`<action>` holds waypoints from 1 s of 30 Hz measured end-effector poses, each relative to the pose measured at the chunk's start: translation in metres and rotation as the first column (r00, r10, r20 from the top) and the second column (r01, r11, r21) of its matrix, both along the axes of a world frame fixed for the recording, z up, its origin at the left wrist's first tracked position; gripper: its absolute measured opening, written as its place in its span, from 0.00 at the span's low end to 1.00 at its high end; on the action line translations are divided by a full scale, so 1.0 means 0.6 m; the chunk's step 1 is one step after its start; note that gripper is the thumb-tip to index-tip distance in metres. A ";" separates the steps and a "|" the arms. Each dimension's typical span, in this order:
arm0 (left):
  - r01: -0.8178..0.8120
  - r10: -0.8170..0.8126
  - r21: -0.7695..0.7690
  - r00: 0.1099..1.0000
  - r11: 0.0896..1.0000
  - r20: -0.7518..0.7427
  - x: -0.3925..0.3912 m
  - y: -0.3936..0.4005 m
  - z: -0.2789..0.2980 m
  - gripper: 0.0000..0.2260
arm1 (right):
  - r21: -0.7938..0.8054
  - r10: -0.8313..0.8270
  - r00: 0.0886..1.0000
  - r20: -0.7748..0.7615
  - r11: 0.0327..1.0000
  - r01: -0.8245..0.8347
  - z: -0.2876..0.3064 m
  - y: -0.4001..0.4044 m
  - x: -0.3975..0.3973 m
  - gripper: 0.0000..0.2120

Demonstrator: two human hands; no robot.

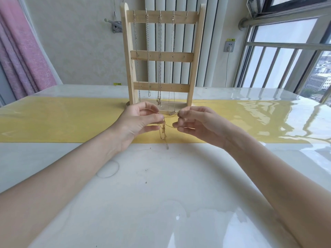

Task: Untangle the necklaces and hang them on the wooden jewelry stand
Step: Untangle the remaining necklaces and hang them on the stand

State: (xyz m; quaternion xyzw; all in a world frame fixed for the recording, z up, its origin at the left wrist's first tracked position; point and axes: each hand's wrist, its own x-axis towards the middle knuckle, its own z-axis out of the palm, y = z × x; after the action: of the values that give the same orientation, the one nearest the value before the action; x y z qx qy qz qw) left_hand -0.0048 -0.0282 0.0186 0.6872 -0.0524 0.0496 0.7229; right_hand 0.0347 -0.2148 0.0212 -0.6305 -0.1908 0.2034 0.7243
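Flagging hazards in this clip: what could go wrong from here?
The thin gold chain necklace, pinched between the left hand and the right hand, is bunched; pulling apart may tighten the knot. Hanging it on the wooden jewelry stand means reaching the free rightmost hook, possibly snagging the hung silver chains.

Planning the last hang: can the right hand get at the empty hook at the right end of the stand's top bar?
Probably yes. The empty hook has no chain on it, and nothing stands between it and the right hand. That hand pinches the gold necklace, shared with the left hand.
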 end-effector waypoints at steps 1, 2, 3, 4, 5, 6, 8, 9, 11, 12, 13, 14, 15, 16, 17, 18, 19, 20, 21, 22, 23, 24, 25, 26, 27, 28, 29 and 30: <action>0.005 -0.005 -0.022 1.000 1.000 -0.009 0.000 -0.002 -0.002 0.08 | 0.015 -0.014 1.000 -0.006 1.000 0.015 0.000 0.004 -0.002 0.08; 0.010 -0.011 -0.046 1.000 0.999 -0.015 0.000 -0.004 -0.003 0.08 | 0.014 -0.030 1.000 -0.003 0.999 0.030 0.000 0.008 -0.004 0.08; 0.015 -0.016 -0.067 1.000 0.998 -0.020 0.000 -0.006 -0.003 0.08 | 0.008 -0.043 0.999 0.003 0.999 0.043 -0.001 0.012 -0.006 0.07; 0.016 -0.018 -0.083 1.000 0.996 -0.022 0.001 -0.008 -0.004 0.08 | 0.008 -0.053 0.999 0.008 0.999 0.053 -0.002 0.015 -0.008 0.07; 0.011 -0.013 -0.085 1.000 0.996 -0.023 0.001 -0.011 -0.005 0.07 | 0.012 -0.063 0.998 0.008 0.998 0.063 -0.003 0.017 -0.008 0.07; -0.004 0.002 -0.072 1.000 0.997 -0.021 0.002 -0.013 -0.006 0.07 | 0.016 -0.075 0.997 0.006 0.997 0.075 -0.004 0.018 -0.008 0.07; -0.046 0.046 -0.021 0.999 0.999 -0.009 0.004 -0.016 -0.010 0.07 | 0.020 -0.107 0.994 0.006 0.994 0.107 -0.006 0.021 -0.008 0.07; -0.069 0.069 0.007 0.998 0.998 0.006 0.004 -0.017 -0.012 0.07 | 0.020 -0.117 0.993 0.008 0.993 0.117 -0.006 0.022 -0.009 0.07; -0.113 0.107 0.081 0.992 0.990 0.071 0.005 -0.018 -0.014 0.08 | 0.001 -0.132 0.991 0.019 0.991 0.132 -0.007 0.024 -0.009 0.07; -0.135 0.119 0.139 0.986 0.981 0.120 0.005 -0.018 -0.015 0.08 | -0.020 -0.145 0.989 0.031 0.989 0.146 -0.008 0.024 -0.010 0.07; -0.156 0.121 0.207 0.978 0.966 0.172 0.004 -0.018 -0.016 0.08 | -0.046 -0.164 0.985 0.050 0.985 0.166 -0.010 0.025 -0.009 0.07; -0.175 0.116 0.270 0.969 0.947 0.220 0.003 -0.018 -0.017 0.09 | -0.068 -0.184 0.980 0.074 0.980 0.189 -0.011 0.026 -0.010 0.07; -0.188 0.107 0.320 0.961 0.928 0.255 0.002 -0.018 -0.018 0.09 | -0.080 -0.203 0.974 0.098 0.974 0.211 -0.012 0.025 -0.010 0.07; -0.199 0.101 0.356 0.956 0.913 0.276 0.002 -0.018 -0.018 0.09 | -0.082 -0.215 0.969 0.118 0.971 0.225 -0.010 0.024 -0.009 0.07; -0.207 0.098 0.382 0.953 0.901 0.285 0.001 -0.017 -0.019 0.09 | -0.082 -0.221 0.966 0.130 0.969 0.233 -0.008 0.022 -0.007 0.08; -0.214 0.097 0.405 0.952 0.889 0.291 0.001 -0.015 -0.018 0.09 | -0.092 -0.223 0.964 0.142 0.967 0.237 -0.004 0.019 -0.007 0.09; -0.221 0.094 0.426 0.950 0.877 0.299 0.000 -0.013 -0.016 0.09 | -0.119 -0.220 0.962 0.162 0.963 0.240 0.000 0.015 -0.006 0.10; -0.223 0.086 0.447 0.948 0.866 0.306 0.000 -0.010 -0.014 0.09 | -0.165 -0.214 0.959 0.188 0.955 0.246 0.003 0.013 -0.006 0.11; -0.217 0.071 0.470 0.948 0.856 0.310 -0.001 -0.010 -0.012 0.09 | -0.226 -0.208 0.952 0.224 0.939 0.258 0.006 0.011 -0.006 0.12; -0.210 0.055 0.494 0.949 0.844 0.309 -0.003 -0.009 -0.011 0.09 | -0.296 -0.199 0.939 0.282 0.912 0.282 0.008 0.013 -0.008 0.13; -0.198 0.039 0.514 0.952 0.834 0.303 -0.005 -0.010 -0.010 0.09 | -0.373 -0.182 0.912 0.369 0.869 0.325 0.010 0.015 -0.010 0.13; -0.183 0.026 0.527 0.956 0.830 0.291 -0.006 -0.012 -0.010 0.09 | -0.450 -0.142 0.867 0.478 0.808 0.381 0.011 0.018 -0.014 0.13; -0.164 0.015 0.530 0.962 0.832 0.274 -0.006 -0.013 -0.009 0.09 | -0.516 -0.072 0.809 0.584 0.736 0.438 0.011 0.022 -0.016 0.12; -0.140 0.005 0.520 0.968 0.843 0.252 -0.006 -0.015 -0.009 0.08 | -0.562 0.007 0.764 0.646 0.682 0.469 0.010 0.027 -0.018 0.11; -0.116 -0.002 0.498 0.973 0.859 0.230 -0.006 -0.016 -0.009 0.08 | -0.589 0.054 0.757 0.652 0.665 0.459 0.010 0.029 -0.019 0.10; -0.095 -0.008 0.474 0.977 0.875 0.211 -0.006 -0.016 -0.008 0.07 | -0.603 0.061 0.797 0.601 0.689 0.403 0.009 0.029 -0.018 0.10; -0.077 -0.014 0.456 0.981 0.886 0.192 -0.005 -0.016 -0.008 0.07 | -0.600 0.051 0.856 0.515 0.734 0.318 0.008 0.027 -0.018 0.12; -0.059 -0.023 0.450 0.984 0.891 0.174 -0.005 -0.016 -0.008 0.06 | -0.586 0.041 0.905 0.423 0.774 0.239 0.006 0.024 -0.016 0.15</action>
State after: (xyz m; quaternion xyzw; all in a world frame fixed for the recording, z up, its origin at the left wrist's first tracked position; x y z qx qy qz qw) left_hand -0.0081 -0.0375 0.0137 0.8303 -0.1191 0.1029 0.5347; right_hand 0.0253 -0.2001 0.0249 -0.8721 -0.2265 0.0781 0.4266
